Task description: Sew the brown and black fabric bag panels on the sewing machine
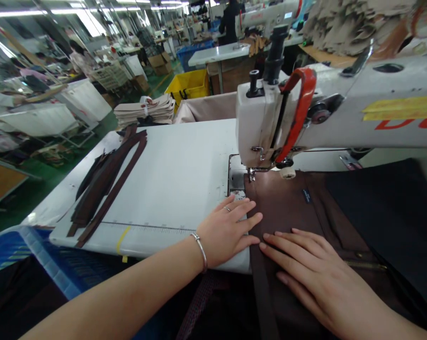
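Observation:
Dark brown fabric [284, 203] lies under the presser foot [251, 175] of a white sewing machine [256, 118]. A small dark label and a zipper [365, 265] show on it, and a black piece of cloth [387, 203] covers its right side. My left hand [231, 231], with a ring and a bracelet, rests spread on the white table, fingertips on the fabric's left edge strip. Flat on the brown fabric lies my right hand [305, 269], fingers stretched toward that strip. Neither hand grips anything.
Dark brown strips [107, 184] lie on the left of the white sewing table [178, 174]. A blue basket [46, 259] stands at the front left. Behind are stacked cloth pieces [146, 109] and a yellow bin [188, 85]. Other people work farther back.

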Demonstrator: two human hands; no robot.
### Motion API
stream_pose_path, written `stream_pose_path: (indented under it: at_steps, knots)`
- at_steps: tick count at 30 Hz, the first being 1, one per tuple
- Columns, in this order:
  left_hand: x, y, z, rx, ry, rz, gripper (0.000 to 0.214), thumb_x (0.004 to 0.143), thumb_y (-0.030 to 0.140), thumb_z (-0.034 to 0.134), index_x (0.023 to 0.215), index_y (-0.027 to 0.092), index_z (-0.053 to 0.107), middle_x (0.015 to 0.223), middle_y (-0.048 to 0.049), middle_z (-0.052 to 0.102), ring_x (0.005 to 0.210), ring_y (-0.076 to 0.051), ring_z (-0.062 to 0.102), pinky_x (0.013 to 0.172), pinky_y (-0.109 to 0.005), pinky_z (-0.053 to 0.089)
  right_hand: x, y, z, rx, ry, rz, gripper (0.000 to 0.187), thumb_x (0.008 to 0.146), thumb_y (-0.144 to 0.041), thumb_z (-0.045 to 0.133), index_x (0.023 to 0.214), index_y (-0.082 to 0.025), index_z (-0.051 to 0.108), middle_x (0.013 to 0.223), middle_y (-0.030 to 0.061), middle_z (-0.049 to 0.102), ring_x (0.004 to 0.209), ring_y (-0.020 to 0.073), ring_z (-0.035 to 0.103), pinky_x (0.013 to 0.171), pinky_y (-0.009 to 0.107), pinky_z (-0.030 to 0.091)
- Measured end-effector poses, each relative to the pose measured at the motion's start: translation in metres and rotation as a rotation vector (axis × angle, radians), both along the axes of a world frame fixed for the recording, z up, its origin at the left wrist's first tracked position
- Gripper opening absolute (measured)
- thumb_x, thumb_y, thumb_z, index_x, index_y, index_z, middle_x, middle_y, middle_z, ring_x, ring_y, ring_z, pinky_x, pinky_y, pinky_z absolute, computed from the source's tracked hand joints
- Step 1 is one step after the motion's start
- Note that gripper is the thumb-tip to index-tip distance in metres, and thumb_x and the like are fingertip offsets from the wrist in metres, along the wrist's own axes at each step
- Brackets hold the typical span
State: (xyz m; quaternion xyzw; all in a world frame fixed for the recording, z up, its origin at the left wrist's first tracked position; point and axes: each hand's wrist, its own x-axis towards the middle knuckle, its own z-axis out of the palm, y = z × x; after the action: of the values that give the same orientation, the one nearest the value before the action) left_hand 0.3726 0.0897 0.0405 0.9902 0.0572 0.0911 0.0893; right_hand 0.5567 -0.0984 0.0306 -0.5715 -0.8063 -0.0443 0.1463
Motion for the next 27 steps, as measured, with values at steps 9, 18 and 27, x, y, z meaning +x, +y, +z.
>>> stream_pose_path:
  at_steps: [9, 18, 27]
  knots:
    - [0.014, 0.022, -0.002, 0.026, -0.001, 0.021, 0.045, 0.101, 0.045, 0.048, 0.139, 0.020, 0.052, 0.149, -0.0118, 0.048, 0.141, -0.026, 0.043, 0.121, -0.052, 0.030, 0.015, 0.024, 0.003, -0.032, 0.006, -0.014, 0.052, 0.096, -0.022, 0.048, 0.147, -0.028, 0.045, 0.145, 0.0011, 0.054, 0.130, 0.0207, 0.051, 0.107, 0.044, 0.042]
    - [0.029, 0.048, -0.009, 0.059, -0.029, 0.033, 0.046, 0.101, 0.045, 0.047, 0.140, 0.021, 0.051, 0.145, -0.0137, 0.047, 0.140, -0.025, 0.043, 0.121, -0.050, 0.031, 0.037, 0.047, 0.005, -0.072, 0.015, 0.007, 0.053, 0.095, -0.020, 0.048, 0.147, -0.031, 0.045, 0.149, 0.0012, 0.050, 0.132, 0.0230, 0.048, 0.106, 0.046, 0.040]
    - [0.022, 0.032, 0.005, 0.085, 0.063, 0.019, 0.041, 0.103, 0.031, 0.043, 0.140, 0.014, 0.049, 0.141, -0.0166, 0.051, 0.137, -0.027, 0.045, 0.120, -0.048, 0.034, 0.053, 0.059, 0.010, -0.086, 0.082, -0.007, 0.051, 0.096, -0.020, 0.050, 0.146, -0.030, 0.046, 0.148, 0.0039, 0.051, 0.133, 0.0230, 0.049, 0.110, 0.047, 0.042]
